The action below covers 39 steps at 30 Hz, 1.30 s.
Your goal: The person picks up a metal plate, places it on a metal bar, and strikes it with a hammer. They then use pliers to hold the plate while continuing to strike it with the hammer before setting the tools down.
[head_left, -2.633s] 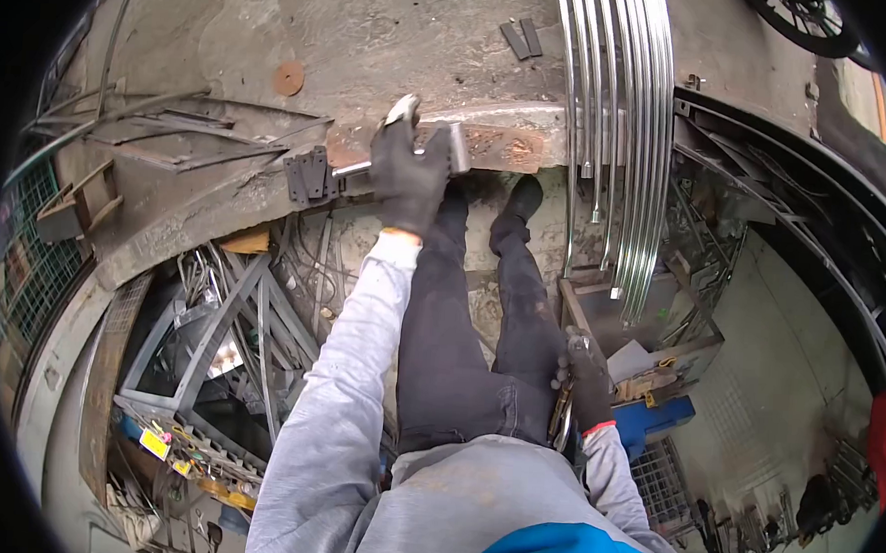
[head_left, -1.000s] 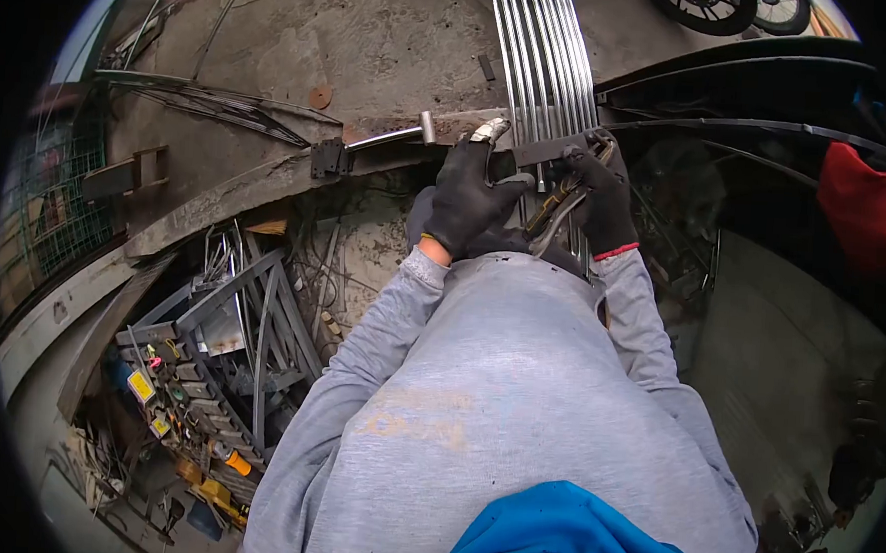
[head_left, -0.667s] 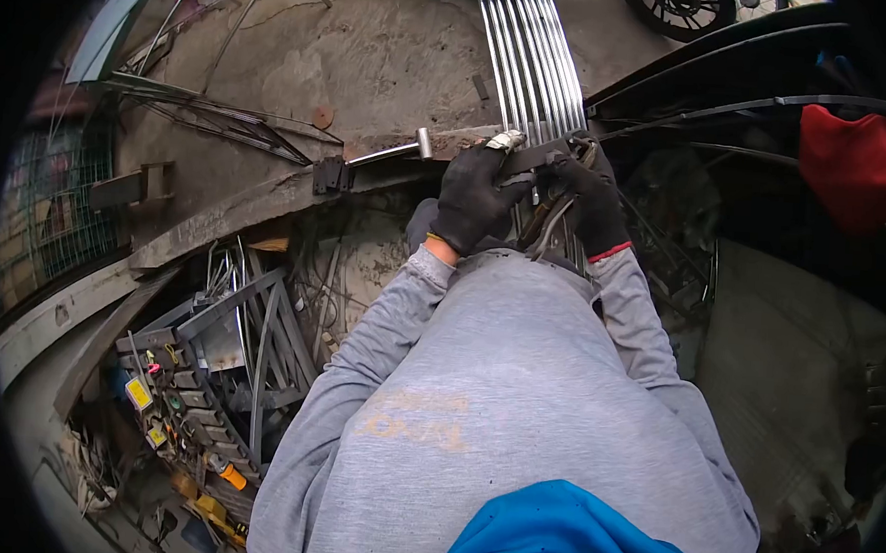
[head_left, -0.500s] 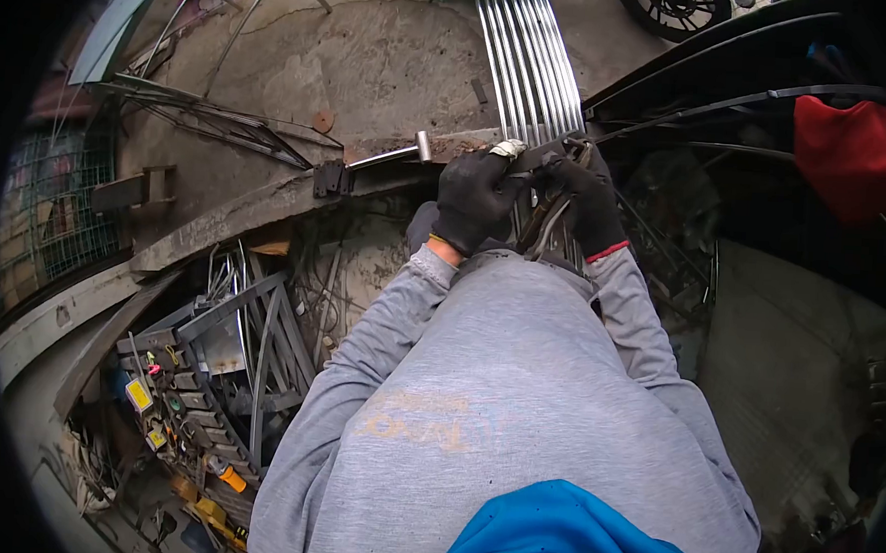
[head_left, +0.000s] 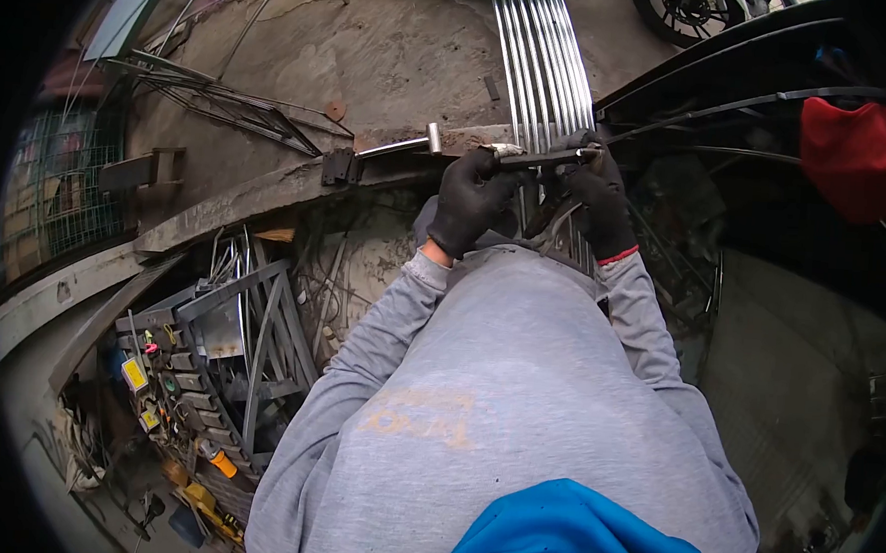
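A short dark metal bar [head_left: 541, 161] spans the gap between my two gloved hands. My left hand [head_left: 467, 200] closes around its left end, with a whitish patch showing at the fingertips. My right hand [head_left: 597, 196] has its fingers wrapped around the other end. Beneath the bar, several shiny metal tubes [head_left: 542, 61] lie side by side and run away from my body. Between my wrists and close to my waist is something dark with a pale curved edge that I cannot make out.
A hammer [head_left: 395, 147] lies on a ledge [head_left: 236, 206] left of my hands. Thin metal frames [head_left: 227, 105] rest on the ground beyond. A red cloth [head_left: 855, 158] hangs at right, and a motorcycle wheel [head_left: 682, 11] stands behind. Lower left is a tool rack [head_left: 196, 394].
The bar now lies nearly level across the tubes, where before it was tilted and partly covered by my hands. My hands are slightly farther apart. The whole view has shifted a little.
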Each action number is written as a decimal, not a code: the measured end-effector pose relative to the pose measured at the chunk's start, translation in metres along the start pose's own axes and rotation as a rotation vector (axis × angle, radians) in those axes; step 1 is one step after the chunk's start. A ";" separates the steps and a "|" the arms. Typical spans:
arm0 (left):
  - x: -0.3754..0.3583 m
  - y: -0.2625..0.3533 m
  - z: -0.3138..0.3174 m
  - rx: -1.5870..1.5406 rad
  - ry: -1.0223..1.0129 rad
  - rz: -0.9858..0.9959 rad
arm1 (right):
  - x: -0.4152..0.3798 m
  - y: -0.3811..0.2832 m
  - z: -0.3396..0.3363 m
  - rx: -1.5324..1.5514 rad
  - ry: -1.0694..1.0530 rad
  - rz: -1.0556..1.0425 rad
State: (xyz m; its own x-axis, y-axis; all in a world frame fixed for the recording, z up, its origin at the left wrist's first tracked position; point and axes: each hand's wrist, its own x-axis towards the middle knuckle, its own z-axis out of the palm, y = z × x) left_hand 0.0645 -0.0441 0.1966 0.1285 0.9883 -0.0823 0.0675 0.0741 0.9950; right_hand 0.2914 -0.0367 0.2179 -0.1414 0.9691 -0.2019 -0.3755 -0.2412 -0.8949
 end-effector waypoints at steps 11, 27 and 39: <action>-0.007 0.011 0.010 -0.364 0.042 -0.112 | 0.003 -0.012 0.019 -0.180 0.071 -0.024; -0.003 0.008 0.004 -0.164 -0.060 -0.102 | 0.010 0.000 -0.004 -0.150 0.118 0.057; -0.005 0.013 0.018 -0.260 0.063 -0.014 | 0.011 0.005 -0.007 -0.105 0.135 0.105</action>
State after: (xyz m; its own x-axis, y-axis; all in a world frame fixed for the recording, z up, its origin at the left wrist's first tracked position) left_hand 0.0827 -0.0504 0.2085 0.0665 0.9927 -0.1010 -0.1886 0.1119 0.9757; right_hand 0.2943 -0.0264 0.2086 -0.0486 0.9386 -0.3416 -0.2666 -0.3418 -0.9012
